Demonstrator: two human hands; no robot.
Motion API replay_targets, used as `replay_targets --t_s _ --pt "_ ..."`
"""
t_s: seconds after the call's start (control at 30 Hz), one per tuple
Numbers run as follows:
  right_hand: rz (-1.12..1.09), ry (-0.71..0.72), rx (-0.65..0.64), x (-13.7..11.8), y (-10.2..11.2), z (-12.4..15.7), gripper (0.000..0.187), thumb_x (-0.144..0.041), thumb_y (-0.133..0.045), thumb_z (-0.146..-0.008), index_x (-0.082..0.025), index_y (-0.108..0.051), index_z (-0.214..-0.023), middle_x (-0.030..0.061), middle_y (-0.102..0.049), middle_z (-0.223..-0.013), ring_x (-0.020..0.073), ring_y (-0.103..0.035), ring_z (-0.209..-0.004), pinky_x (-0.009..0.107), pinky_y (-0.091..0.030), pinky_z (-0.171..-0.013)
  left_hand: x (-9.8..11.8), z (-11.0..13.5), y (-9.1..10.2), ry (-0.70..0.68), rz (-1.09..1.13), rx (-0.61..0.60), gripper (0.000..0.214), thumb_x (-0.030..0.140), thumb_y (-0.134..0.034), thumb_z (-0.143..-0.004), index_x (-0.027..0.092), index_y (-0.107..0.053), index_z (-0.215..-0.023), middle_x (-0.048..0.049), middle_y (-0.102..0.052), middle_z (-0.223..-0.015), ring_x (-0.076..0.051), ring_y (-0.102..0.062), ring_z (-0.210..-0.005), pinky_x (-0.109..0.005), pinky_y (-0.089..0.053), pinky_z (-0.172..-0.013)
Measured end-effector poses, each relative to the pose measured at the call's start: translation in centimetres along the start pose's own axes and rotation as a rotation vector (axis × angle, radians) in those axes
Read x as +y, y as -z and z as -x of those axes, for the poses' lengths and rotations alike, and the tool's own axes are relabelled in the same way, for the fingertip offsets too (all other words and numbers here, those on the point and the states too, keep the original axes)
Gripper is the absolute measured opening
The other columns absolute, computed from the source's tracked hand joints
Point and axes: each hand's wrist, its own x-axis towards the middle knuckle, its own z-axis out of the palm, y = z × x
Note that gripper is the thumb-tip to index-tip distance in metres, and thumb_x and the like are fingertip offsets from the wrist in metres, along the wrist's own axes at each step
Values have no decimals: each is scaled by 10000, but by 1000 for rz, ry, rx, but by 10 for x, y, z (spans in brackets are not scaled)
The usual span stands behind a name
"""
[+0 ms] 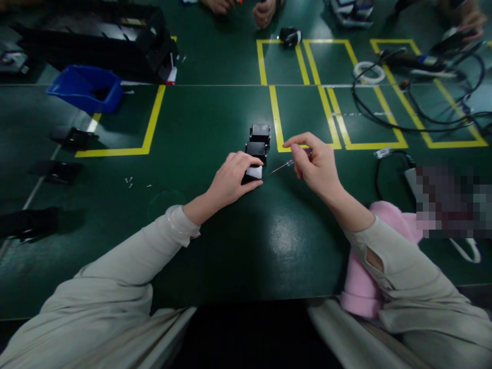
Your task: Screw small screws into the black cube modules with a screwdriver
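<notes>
My left hand (234, 177) grips a small black block with a white top (254, 172), thumb on its near side and fingers over the far side. Two similar black blocks stand in a row just beyond it, a nearer block (256, 149) and a farther block (260, 132). In my right hand (315, 164) is a thin screwdriver (282, 167), its handle between thumb and fingers. The screwdriver's shaft slants left, and its tip is close to the right side of the held block; whether it touches cannot be made out.
Several small screws (129, 181) lie left of my left hand. A blue bin (86, 87) and a large black housing (146, 46) stand at the far left. Black cables (403, 128) and a white tape roll (369, 73) lie right. A pink cloth (363, 287) is by my right forearm. Other people's hands (264, 13) appear opposite.
</notes>
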Motion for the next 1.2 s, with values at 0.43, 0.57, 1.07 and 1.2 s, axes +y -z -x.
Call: replay_targets --t_s 0.43,0.57,1.07,1.2 --pt "-24 39 -40 1 -1 1 239 -429 -503 -1002 -228 -582 -899 -77 -440 -556 76 -431 -431 282 -287 -475 -2 0 0 41 -1 1 332 281 -700 -901 195 -569 -1193 -88 -635 -1197 -268 -554 -1118 -426 -447 -967" --pt "-29 59 -44 2 0 1 121 -276 -472 -1002 -225 -582 -985 -75 -465 -595 80 -472 -460 281 -335 -510 -2 0 0 46 0 7 328 281 -702 -899 194 -571 -1187 -87 -636 -1186 -268 -553 -1116 -424 -448 -965" --pt "-51 54 -106 2 2 0 159 -378 -492 -998 -238 -559 -966 -76 -451 -555 96 -436 -463 286 -323 -508 -5 0 1 39 4 2 328 299 -685 -913 204 -566 -1204 -81 -628 -1206 -263 -550 -1129 -418 -441 -974" --pt "-28 34 -108 1 1 0 230 -442 -506 -995 -232 -557 -916 -71 -455 -557 87 -439 -462 287 -315 -508 -5 0 0 25 4 3 334 290 -685 -913 183 -569 -1207 -88 -629 -1204 -265 -552 -1128 -408 -434 -966"
